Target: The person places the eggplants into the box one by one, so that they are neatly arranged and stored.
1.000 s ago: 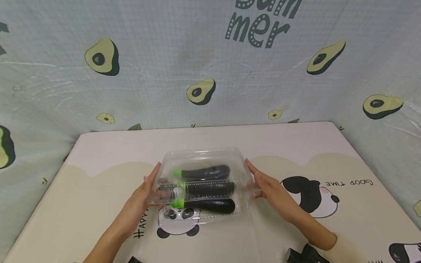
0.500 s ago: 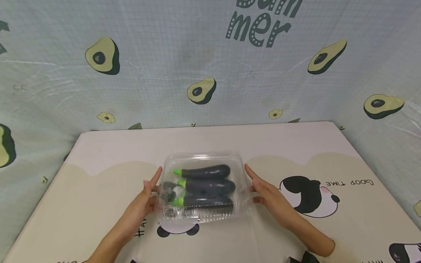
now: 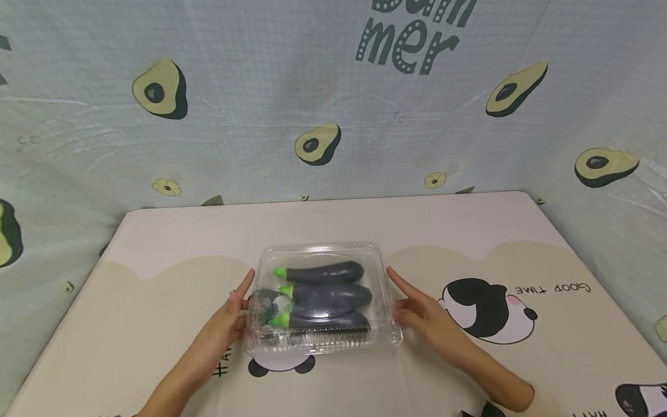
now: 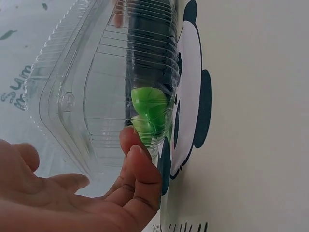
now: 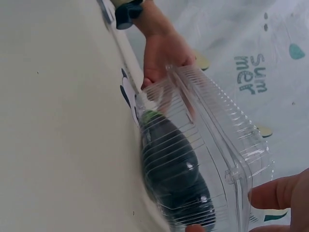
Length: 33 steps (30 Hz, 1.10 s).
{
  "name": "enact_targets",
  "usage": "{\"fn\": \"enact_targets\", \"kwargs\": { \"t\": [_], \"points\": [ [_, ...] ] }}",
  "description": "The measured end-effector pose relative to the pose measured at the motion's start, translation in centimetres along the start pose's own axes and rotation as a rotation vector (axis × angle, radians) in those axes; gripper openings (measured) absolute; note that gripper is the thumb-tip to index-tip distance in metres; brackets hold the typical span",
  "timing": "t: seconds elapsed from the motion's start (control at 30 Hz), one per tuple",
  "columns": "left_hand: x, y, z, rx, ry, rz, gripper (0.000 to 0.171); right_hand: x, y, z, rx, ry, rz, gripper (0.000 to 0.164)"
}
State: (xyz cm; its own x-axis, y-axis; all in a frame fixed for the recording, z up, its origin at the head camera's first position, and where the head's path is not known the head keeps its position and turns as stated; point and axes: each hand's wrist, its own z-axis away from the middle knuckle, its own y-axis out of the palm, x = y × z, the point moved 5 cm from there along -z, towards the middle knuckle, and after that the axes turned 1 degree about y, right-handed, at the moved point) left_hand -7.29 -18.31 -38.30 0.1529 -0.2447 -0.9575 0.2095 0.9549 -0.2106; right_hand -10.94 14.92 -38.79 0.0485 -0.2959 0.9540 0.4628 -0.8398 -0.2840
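A clear plastic clamshell container (image 3: pixel 318 250) with its lid down sits on the table, overlapping a printed panda. Inside, three dark eggplants (image 3: pixel 325 272) with bright green stem ends lie side by side, stems to the left. My left hand (image 3: pixel 224 321) holds the container's left side; in the left wrist view its curled fingertips (image 4: pixel 140 157) meet the ribbed wall by the green stem ends. On the opposite side my right hand (image 3: pixel 424 318) holds the rim, thumb (image 5: pixel 270 193) against the rim and a fingertip lower on the wall in the right wrist view.
The table (image 3: pixel 312 220) wears a pale cover with printed dogs, pandas and lettering. A hanging cloth with avocado prints (image 3: pixel 318 143) closes off the back and both sides. Part of a black object (image 3: pixel 492 410) shows at the bottom edge, near the right forearm.
The container was tilted between both hands a second ago. It has come down flat on the table, and both hands have stayed at its sides.
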Motion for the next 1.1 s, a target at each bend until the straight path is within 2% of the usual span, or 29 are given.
{"fn": "enact_targets", "kwargs": {
  "t": [0.2,0.37,0.5,0.63,0.73,0.83,0.97,1.1],
  "points": [
    [0.7,-0.3,1.1,0.010,-0.077,0.017,0.053,0.4,0.3,1.0,0.049,-0.056,0.016,0.073],
    [0.9,-0.2,2.2,0.077,-0.075,0.039,0.063,0.7,0.6,1.9,0.101,-0.104,0.007,0.076],
    [1.0,0.0,2.8,0.145,-0.020,0.068,0.066,0.7,0.7,2.4,0.114,-0.102,0.036,0.076],
    [1.2,0.2,3.0,0.197,0.065,0.128,0.066,0.6,0.6,2.6,0.100,-0.118,0.085,0.071],
    [1.3,0.4,3.1,0.223,0.114,0.199,0.067,0.6,0.8,2.7,0.142,-0.126,0.004,0.069],
    [1.5,0.7,3.2,0.232,0.114,0.286,0.067,0.5,1.2,2.8,0.185,-0.121,-0.128,0.070],
    [1.5,1.1,3.3,0.235,0.113,0.375,0.068,0.4,1.6,2.8,0.172,-0.111,-0.231,0.069],
    [1.3,1.7,3.2,0.228,0.146,0.431,0.069,0.2,2.0,2.8,0.138,-0.115,-0.270,0.068]
  ]
}}
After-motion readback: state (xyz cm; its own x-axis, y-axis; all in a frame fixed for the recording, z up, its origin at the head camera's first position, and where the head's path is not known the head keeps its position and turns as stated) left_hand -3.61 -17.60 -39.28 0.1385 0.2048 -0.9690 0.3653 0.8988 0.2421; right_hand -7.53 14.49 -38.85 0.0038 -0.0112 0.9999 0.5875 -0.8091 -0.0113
